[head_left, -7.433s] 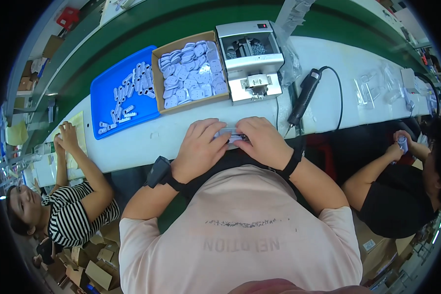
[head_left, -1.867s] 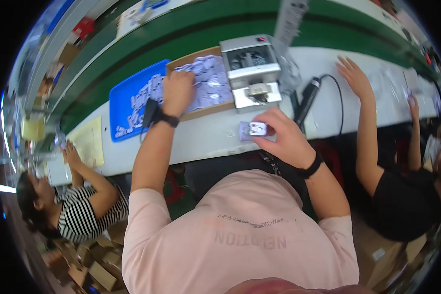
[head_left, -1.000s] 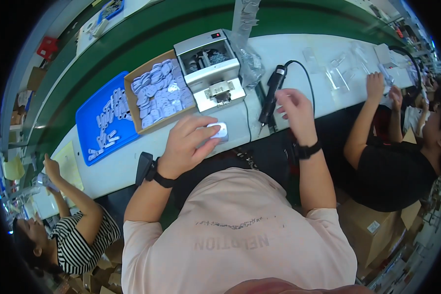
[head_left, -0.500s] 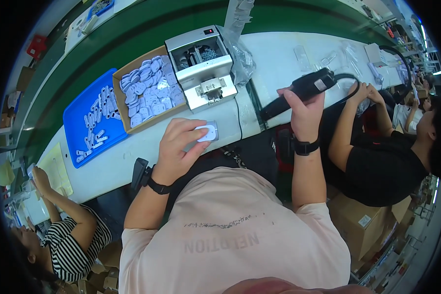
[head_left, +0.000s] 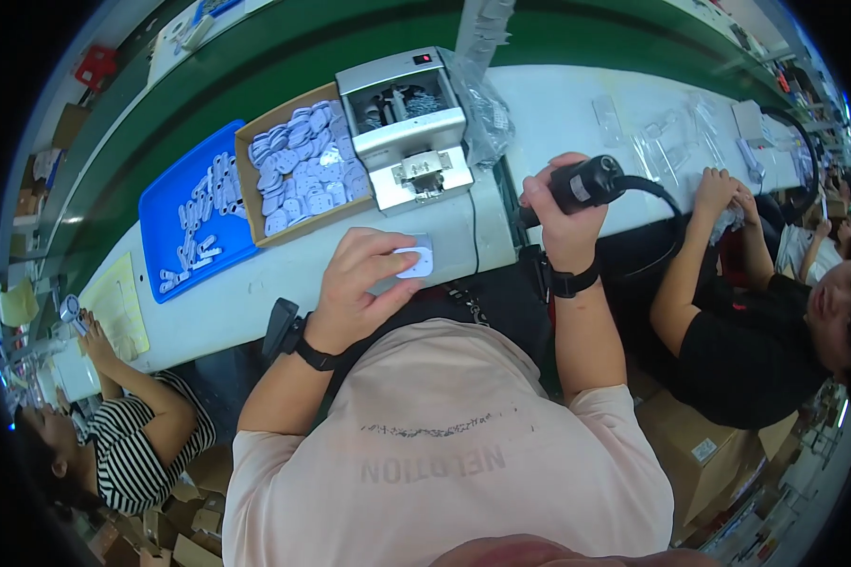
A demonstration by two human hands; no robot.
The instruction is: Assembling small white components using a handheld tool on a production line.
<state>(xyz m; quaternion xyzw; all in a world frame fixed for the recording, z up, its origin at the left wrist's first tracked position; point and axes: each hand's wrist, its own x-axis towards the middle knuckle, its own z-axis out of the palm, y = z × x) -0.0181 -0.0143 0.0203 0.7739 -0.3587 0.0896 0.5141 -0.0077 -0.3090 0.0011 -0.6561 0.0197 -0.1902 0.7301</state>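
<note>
Left hand (head_left: 355, 288) pins small white plastic casing (head_left: 414, 262), right hand (head_left: 565, 215) grips black corded electric screwdriver (head_left: 586, 181); loose hold risks casing spinning.

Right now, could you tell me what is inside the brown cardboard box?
The brown cardboard box holds a heap of small white flat plastic pieces. They cover its bottom, so anything beneath them is hidden.

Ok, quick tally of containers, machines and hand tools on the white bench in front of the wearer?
Blue tray: 1
Cardboard box of small white parts: 1
Grey benchtop machine: 1
Black corded hand tool, in the right hand: 1
Total: 4
</note>
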